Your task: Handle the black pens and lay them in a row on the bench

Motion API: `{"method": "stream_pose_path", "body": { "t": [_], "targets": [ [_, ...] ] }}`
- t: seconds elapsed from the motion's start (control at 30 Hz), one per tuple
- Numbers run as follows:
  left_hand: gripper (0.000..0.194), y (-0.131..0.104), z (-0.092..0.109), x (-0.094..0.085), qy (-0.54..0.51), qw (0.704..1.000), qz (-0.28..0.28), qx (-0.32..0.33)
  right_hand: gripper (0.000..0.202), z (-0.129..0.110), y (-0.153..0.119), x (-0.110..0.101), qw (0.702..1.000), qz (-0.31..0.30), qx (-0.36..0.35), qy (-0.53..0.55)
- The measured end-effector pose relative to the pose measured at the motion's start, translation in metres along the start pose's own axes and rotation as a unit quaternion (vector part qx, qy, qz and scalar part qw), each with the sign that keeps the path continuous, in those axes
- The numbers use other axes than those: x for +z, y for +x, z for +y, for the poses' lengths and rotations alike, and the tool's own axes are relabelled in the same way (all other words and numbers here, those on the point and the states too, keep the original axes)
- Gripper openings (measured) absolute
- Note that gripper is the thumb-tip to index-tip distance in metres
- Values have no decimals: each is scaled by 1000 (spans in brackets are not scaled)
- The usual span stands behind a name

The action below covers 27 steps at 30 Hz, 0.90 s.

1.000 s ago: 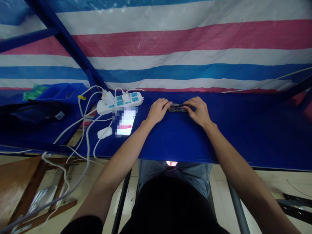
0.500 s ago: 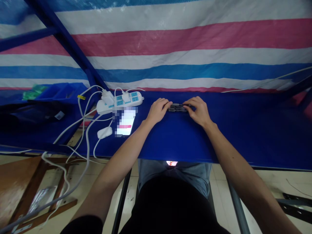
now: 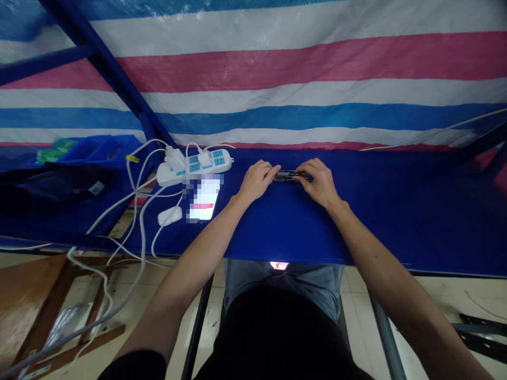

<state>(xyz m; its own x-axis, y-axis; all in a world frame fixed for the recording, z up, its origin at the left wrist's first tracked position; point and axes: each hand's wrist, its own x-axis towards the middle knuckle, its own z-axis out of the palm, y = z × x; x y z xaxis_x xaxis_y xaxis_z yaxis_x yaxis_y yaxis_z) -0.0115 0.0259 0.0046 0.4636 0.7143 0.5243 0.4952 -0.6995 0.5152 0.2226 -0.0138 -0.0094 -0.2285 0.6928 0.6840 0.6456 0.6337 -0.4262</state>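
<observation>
Whereas a second ago several small dark flat metal pieces point(image 3: 290, 176) lay bunched between the hands on the blue-covered bench point(image 3: 396, 211), they now show as a thinner line, left hand point(image 3: 257, 181) and right hand point(image 3: 319, 182) both pinched shut on the ends.

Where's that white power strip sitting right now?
The white power strip lies on the blue table, left of the left hand, just beyond the lit phone, with white cables plugged in.

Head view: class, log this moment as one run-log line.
left hand: grips dark part's left end | right hand: grips right end | part: on blue table
</observation>
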Motion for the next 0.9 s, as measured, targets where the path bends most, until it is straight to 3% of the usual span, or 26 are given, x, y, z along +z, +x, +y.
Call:
{"method": "stream_pose_path", "body": {
  "t": [0.27,0.5,0.6,0.9],
  "targets": [
    [11,-1,-3,2,-34,998,19,53,24,-1,-1,2,998,-40,-8,-43],
    [20,-1,1,2,-7,1000,10,26,15,-3,0,-1,998,-23,2,-50],
    [32,0,0,2,3,1000,5,20,11,-2,0,-1,999,-24,6,-47],
    [25,1,-1,1,-7,1000,0,9,10,-2,0,-1,999,-30,10,-42]
  ]
}}
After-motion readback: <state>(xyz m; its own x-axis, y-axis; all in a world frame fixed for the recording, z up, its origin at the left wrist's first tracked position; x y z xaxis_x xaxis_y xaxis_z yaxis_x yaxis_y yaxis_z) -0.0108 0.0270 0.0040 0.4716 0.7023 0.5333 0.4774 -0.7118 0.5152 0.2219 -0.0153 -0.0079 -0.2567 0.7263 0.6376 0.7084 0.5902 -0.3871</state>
